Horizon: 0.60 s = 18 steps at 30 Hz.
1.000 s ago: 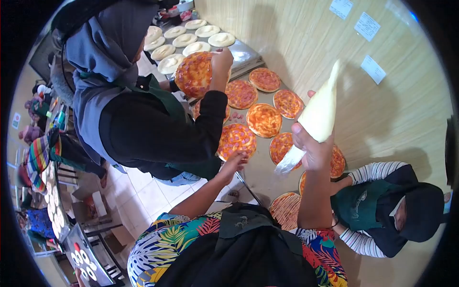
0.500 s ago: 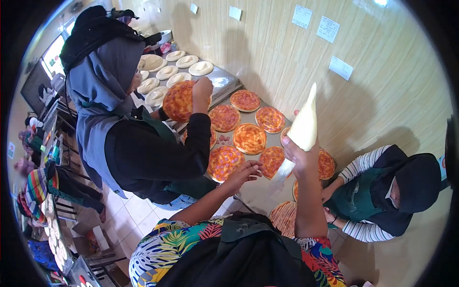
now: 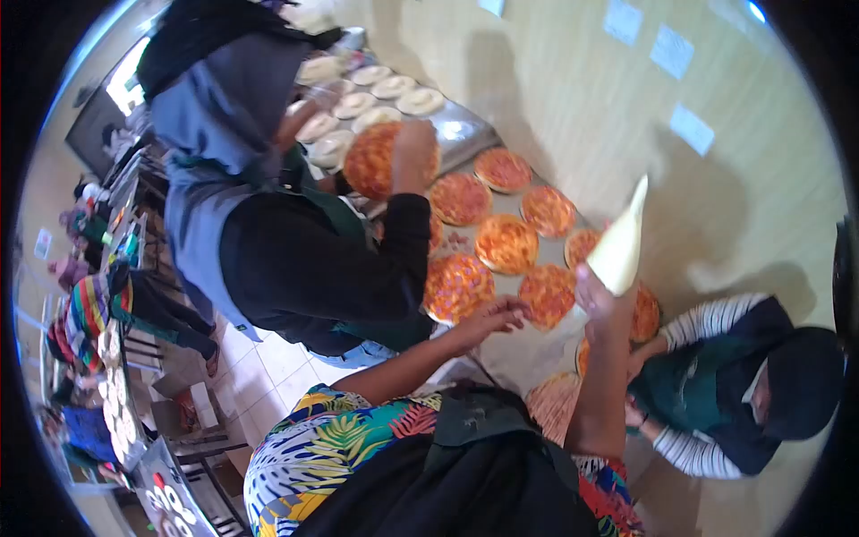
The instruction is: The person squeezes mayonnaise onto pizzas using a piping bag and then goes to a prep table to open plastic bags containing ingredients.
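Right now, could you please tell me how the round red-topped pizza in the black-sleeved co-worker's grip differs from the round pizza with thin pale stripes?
The red-topped pizza is held up and tilted by a co-worker's hand, while the striped pizza lies flat on the grey surface. The former shows glossy red topping; the latter, pale stripes. Both are round.

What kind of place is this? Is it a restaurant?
Probably a pizza kitchen or bakery! See the topped pizzas laid out together, the plain dough rounds and the green aprons people wear?
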Each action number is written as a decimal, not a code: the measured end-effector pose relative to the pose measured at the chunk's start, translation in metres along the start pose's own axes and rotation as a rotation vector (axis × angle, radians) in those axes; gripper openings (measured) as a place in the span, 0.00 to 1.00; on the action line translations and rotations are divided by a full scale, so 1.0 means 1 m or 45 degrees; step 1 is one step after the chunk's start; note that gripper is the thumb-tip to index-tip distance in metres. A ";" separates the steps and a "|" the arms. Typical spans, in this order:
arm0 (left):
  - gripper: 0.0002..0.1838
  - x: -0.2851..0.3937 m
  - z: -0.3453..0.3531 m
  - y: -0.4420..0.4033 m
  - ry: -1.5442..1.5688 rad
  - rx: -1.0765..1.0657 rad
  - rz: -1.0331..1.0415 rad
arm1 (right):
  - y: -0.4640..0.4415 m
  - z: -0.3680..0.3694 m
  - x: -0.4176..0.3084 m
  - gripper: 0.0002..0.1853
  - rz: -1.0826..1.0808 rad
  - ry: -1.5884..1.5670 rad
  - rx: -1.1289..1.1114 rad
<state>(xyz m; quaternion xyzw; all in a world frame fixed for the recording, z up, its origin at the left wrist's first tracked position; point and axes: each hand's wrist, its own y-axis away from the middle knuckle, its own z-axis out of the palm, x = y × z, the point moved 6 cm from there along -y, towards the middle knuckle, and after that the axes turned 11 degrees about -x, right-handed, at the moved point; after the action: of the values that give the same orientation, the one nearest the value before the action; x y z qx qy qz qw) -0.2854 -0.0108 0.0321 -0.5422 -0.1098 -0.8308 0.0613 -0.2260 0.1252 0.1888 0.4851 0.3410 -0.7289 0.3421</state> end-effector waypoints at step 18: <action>0.26 -0.152 0.056 -0.009 -0.214 -0.447 -0.840 | 0.160 -0.160 -0.058 0.40 -0.160 0.710 0.560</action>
<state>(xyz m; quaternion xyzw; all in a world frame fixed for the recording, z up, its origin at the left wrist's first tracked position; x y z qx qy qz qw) -0.1764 0.0089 -0.0865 -0.5463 -0.1392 -0.7646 -0.3124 -0.0004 0.1821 0.1693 0.7054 0.2856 -0.6441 0.0778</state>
